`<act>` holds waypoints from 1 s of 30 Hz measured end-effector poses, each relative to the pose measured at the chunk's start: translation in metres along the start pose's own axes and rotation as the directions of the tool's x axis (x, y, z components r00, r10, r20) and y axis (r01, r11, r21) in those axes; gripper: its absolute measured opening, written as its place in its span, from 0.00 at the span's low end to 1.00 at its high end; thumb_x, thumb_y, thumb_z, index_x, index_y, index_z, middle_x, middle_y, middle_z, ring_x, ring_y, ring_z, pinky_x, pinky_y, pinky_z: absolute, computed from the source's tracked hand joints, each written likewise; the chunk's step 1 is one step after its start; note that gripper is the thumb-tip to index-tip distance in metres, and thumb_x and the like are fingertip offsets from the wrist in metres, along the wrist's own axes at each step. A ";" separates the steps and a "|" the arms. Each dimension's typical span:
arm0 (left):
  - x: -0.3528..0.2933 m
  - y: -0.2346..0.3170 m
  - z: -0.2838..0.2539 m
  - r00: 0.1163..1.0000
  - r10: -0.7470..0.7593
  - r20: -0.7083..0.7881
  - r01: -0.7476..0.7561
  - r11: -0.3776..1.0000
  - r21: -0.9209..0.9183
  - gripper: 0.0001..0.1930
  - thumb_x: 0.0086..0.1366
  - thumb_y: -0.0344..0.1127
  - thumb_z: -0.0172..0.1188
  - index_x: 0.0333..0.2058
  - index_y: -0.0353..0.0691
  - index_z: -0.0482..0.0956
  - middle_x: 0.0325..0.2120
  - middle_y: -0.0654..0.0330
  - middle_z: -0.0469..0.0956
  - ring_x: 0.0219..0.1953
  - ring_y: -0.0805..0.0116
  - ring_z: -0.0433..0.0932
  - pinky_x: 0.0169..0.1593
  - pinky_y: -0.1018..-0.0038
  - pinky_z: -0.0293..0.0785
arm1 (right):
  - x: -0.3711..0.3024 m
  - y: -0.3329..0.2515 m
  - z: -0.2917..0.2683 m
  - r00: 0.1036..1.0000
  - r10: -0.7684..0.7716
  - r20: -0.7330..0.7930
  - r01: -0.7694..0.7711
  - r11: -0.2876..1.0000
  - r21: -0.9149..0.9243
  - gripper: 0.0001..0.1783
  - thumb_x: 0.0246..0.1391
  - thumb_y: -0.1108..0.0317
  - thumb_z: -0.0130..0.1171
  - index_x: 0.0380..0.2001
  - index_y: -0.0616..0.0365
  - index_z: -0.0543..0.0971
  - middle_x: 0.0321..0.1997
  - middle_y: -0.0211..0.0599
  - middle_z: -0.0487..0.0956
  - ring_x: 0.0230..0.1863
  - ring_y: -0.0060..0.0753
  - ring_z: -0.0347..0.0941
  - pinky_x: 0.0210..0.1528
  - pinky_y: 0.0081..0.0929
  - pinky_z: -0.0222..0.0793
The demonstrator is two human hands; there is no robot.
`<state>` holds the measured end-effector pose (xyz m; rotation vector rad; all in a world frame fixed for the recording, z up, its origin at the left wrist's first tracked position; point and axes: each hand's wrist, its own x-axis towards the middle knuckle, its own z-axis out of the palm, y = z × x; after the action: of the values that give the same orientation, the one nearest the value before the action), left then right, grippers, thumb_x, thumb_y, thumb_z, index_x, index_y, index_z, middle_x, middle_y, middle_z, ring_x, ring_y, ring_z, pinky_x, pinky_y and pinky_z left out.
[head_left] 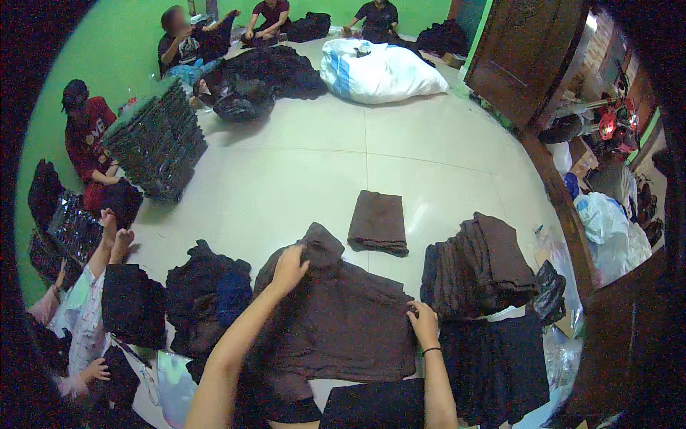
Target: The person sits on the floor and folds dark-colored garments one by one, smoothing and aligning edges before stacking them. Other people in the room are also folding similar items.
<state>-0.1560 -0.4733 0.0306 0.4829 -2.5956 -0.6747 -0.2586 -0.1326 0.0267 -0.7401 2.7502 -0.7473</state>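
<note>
We have left hand (289, 270) on brown cloth (343, 314), fingers loosely bent; right hand (424, 323) at its right edge, fingers half curled. We cannot tell if either grips. Cloth lies right before us: dull, wrinkled, bunched at top, not yet folded small. Looks done: folded brown piece (377, 220) ahead, folded stack (475, 268) at right. Maybe left to do: messy dark pile (204, 289) at left.

Ahead and left of the right hand (424, 322), its fingers (414, 306) curled, the left hand (289, 270) shows its back, thumb (305, 266) spread; left forearm (239, 336) slants inward, right forearm (436, 379) reaches nearly straight forward.
</note>
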 end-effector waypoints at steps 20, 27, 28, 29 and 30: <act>-0.131 0.026 -0.088 0.835 -0.049 0.547 0.084 0.996 -0.039 0.11 0.51 0.33 0.50 0.35 0.40 0.70 0.34 0.54 0.72 0.39 0.56 0.70 0.42 0.68 0.64 | -0.061 -0.006 -0.008 0.992 -0.117 0.056 0.128 0.944 -0.303 0.15 0.31 0.77 0.49 0.28 0.48 0.71 0.29 0.34 0.70 0.36 0.37 0.64 0.42 0.33 0.55; -0.117 0.027 -0.044 0.976 0.095 0.198 -0.117 0.988 0.102 0.22 0.53 0.40 0.50 0.48 0.45 0.62 0.51 0.55 0.58 0.55 0.56 0.53 0.55 0.59 0.46 | -0.057 0.003 0.007 0.987 -0.120 -0.104 0.115 0.992 -0.052 0.19 0.41 0.73 0.48 0.41 0.54 0.69 0.43 0.41 0.69 0.45 0.42 0.63 0.48 0.33 0.57; -0.117 0.026 -0.039 0.960 0.004 0.281 -0.075 0.968 0.241 0.24 0.53 0.41 0.49 0.50 0.46 0.60 0.52 0.55 0.56 0.56 0.56 0.50 0.55 0.57 0.44 | -0.056 0.006 0.010 0.995 -0.083 -0.056 0.080 0.996 -0.040 0.19 0.42 0.73 0.48 0.42 0.56 0.68 0.44 0.43 0.68 0.46 0.43 0.63 0.49 0.33 0.57; -0.117 0.025 -0.036 0.913 -0.138 0.384 -0.022 0.923 0.384 0.25 0.54 0.42 0.48 0.52 0.47 0.58 0.54 0.56 0.53 0.57 0.55 0.48 0.56 0.56 0.41 | -0.056 0.011 0.013 0.999 -0.045 -0.001 0.045 0.998 -0.034 0.20 0.43 0.73 0.48 0.44 0.58 0.67 0.46 0.44 0.67 0.47 0.44 0.62 0.49 0.32 0.57; -0.118 0.026 -0.033 0.937 -0.124 0.327 -0.012 0.923 0.385 0.25 0.52 0.39 0.51 0.50 0.48 0.61 0.53 0.55 0.55 0.57 0.55 0.47 0.56 0.54 0.39 | -0.056 0.015 0.016 0.999 -0.014 -0.038 0.014 1.000 -0.009 0.19 0.43 0.72 0.48 0.43 0.58 0.67 0.45 0.45 0.68 0.47 0.43 0.62 0.48 0.32 0.58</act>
<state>-0.0451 -0.4142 0.0348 0.6051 -3.0797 -0.2798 -0.2120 -0.0992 0.0088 -0.7555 2.7862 -0.7607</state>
